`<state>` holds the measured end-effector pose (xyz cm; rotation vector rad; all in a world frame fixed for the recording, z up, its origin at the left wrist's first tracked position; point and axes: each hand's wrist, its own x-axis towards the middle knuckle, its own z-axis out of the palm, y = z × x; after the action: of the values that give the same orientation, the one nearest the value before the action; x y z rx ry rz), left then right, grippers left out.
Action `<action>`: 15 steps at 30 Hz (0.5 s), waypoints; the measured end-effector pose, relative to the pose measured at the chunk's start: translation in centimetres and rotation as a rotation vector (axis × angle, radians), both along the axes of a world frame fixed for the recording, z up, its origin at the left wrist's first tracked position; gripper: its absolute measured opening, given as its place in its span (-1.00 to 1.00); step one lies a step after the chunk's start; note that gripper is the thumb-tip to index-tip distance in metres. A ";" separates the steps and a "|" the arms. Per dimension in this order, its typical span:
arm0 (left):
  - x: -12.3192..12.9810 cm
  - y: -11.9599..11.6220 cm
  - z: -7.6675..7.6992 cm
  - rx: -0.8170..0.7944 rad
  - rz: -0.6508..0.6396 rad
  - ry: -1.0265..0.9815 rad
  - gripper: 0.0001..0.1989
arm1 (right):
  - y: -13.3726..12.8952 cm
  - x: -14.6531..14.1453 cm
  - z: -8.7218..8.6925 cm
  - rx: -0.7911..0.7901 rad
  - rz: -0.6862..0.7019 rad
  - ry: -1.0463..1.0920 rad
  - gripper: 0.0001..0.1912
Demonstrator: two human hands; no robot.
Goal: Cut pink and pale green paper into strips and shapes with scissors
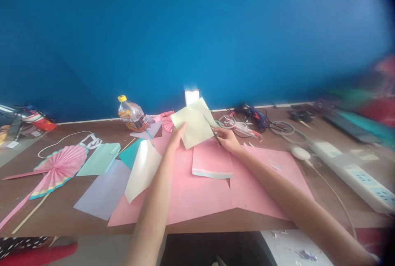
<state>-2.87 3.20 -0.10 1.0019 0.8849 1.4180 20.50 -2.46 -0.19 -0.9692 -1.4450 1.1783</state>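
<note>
Holding the pale yellow sheet (194,124) in both hands, just beyond the pink folded paper (212,161) and shifted a little to its left. Can't tell if clear of the pink folded paper or touching its far edge. Using the pink folded paper as landmark from here on.

Pinching the sheet's left edge with the left hand (177,137), beyond and left of the landmark. Gripping scissors (217,137) with the right hand (227,139), beyond the landmark's far-right part, fingers curled; can't make out the handles. Reading the scissors as right at the sheet's near-right edge. Split or folded there along a slanting line, running away from the landmark and to the left; can't tell which. Roughly as wide as long overall, so no clear long axis, except on the narrow flap along that line. Nearer to the flap with the right hand than with the left.

Reaching forward with both forearms, converging, passing either side of the landmark. Bent inward at the right wrist.

Spread under the landmark: pink sheets (200,196) on the table (58,212). Left of the landmark, going outward: curled cream sheet (143,167), teal sheet (128,157), lavender sheet (101,192), mint folded paper (98,159), pleated pink fan (64,165). Beyond and left of it: yellow-capped bottle (132,115). Well off to its right: white power strip (354,175).
</note>
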 end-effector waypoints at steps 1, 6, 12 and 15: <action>-0.1 0.1 0.0 -0.013 0.012 -0.013 -0.42 | 0.0 0.1 0.0 -0.002 0.003 -0.005 -0.67; -0.2 0.4 -0.2 -0.024 0.044 -0.009 -0.43 | 0.1 0.2 -0.3 -0.011 0.032 -0.039 -0.68; -0.1 0.1 -0.2 0.024 0.005 0.055 -0.45 | 0.0 0.1 -0.2 -0.046 0.020 -0.004 -0.68; -0.1 0.0 -0.2 -0.002 0.018 0.047 -0.45 | -0.2 0.0 0.0 -0.030 0.022 -0.010 -0.69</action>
<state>-2.92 3.22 -0.25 1.0320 0.9316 1.4133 20.49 -2.66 -0.19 -0.9832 -1.4528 1.2156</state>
